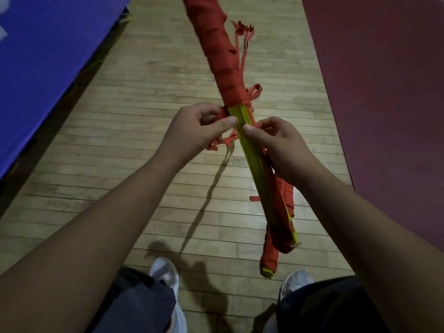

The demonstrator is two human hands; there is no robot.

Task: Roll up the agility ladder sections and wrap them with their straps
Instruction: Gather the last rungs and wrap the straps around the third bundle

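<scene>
Diagonally, ladder bundle [255, 165], left hand [199, 131] pinching strap [225, 140]

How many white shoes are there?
2. The left shoe is at bottom centre; the right shoe is beside it, just below the end of the ladder bundle. Both are partly hidden.

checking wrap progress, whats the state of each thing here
ladder bundle: rungs stacked, held off the floor, far part wrapped in red, middle bare
strap: partly wound, loose end hanging
left hand: pinches the strap beside the bundle
right hand: grips the bundle, thumb on top
</scene>
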